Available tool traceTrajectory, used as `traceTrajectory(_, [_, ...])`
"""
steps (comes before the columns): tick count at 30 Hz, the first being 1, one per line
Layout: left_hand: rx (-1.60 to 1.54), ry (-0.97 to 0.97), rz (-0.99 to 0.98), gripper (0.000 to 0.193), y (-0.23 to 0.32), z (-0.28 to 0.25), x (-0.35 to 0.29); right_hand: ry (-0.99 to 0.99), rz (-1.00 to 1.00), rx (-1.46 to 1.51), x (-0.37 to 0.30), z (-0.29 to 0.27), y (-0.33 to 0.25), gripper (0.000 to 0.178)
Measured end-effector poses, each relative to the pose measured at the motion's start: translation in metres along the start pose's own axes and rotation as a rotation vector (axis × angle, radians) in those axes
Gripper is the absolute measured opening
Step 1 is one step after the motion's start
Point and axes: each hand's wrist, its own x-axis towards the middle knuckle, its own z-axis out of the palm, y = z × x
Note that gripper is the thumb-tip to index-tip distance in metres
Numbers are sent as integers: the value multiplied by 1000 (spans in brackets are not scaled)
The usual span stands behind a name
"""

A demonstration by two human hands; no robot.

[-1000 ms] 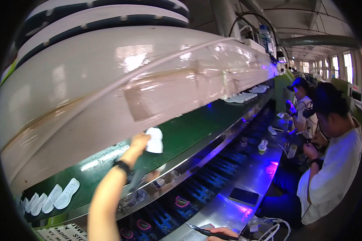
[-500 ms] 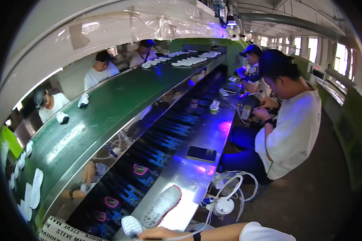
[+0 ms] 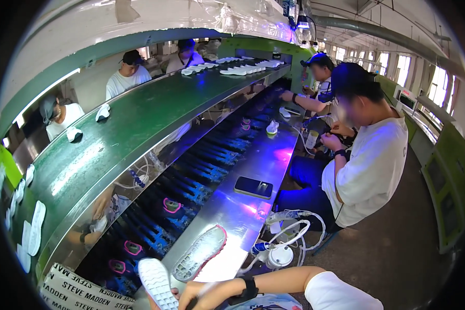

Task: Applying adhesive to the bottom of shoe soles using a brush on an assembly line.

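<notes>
A white shoe sole (image 3: 155, 283) with a ridged tread stands tilted at the lower edge. My left hand (image 3: 152, 304), mostly hidden behind the sole and cut off by the frame, grips it from below. My right hand (image 3: 207, 295), reaching in from the lower right with a black band on its wrist, is just right of the sole. Its fingers are curled and blurred; what they hold is hidden. Beyond the hands, a larger whitish sole (image 3: 200, 253) with a pink edge lies on the metal ledge (image 3: 230, 217).
A phone (image 3: 253, 187) lies farther along the ledge. White tubes (image 3: 294, 227) run to a lidded white pot (image 3: 280, 256) beside it. Left are a dark slatted conveyor (image 3: 155, 222) and a raised green belt (image 3: 113, 139) carrying white soles. Co-workers (image 3: 367, 150) sit at right.
The white sole has risen and shows more of its tread. My right hand has shifted slightly up and right. The view has tilted a little; a far co-worker's arm now reaches toward the conveyor.
</notes>
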Motion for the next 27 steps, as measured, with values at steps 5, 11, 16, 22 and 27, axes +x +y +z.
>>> traceTrajectory(5, [238,-104,-8,33,-15,-61,-1,-58,125,-163,-3,-10,-5,18])
traceTrajectory(11, [396,-118,-74,42,-48,-173,-26,-184,-278,-334,-15,-36,3,10])
traceTrajectory(16, [-756,-245,138,66,-88,-166,-12,329,142,231,-17,-47,-19,21])
traceTrajectory(22, [-1022,-444,277,59,-130,-134,-3,719,69,-153,-10,-19,1,24])
traceTrajectory(27, [-1102,-181,335,63,-114,-124,-3,374,58,-9,-17,7,3,22])
